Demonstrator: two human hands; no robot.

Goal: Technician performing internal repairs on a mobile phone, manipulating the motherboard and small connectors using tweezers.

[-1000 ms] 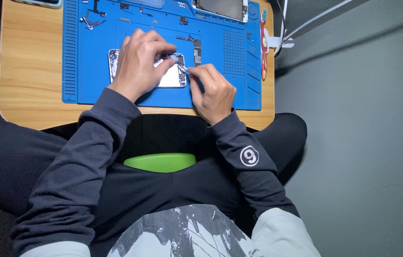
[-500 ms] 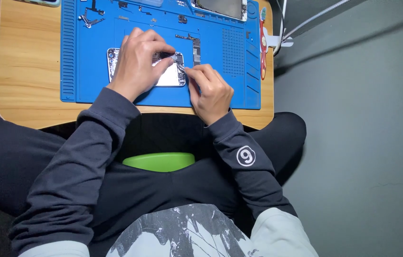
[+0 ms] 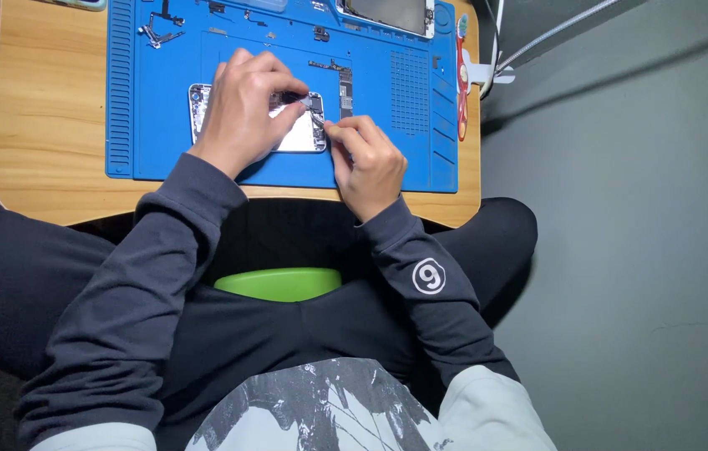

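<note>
An opened phone body (image 3: 299,134) lies flat on a blue work mat (image 3: 387,159) on a small wooden table (image 3: 45,125). My left hand (image 3: 245,108) rests across the phone, its fingers pressing on the phone's top edge. My right hand (image 3: 366,163) sits at the phone's right end and pinches a thin metal tool (image 3: 319,119) whose tip touches the inside of the phone. Most of the phone is hidden under my left hand.
A circuit board strip (image 3: 344,82) lies on the mat just beyond the phone. A detached screen (image 3: 387,15) sits at the mat's far edge, and small metal parts (image 3: 157,33) lie far left. A red-handled tool (image 3: 461,79) lies along the mat's right side. A green seat (image 3: 280,282) shows below.
Both hands stay on the phone with only small shifts; the right hand's fingertips have edged slightly along the phone's right end.
</note>
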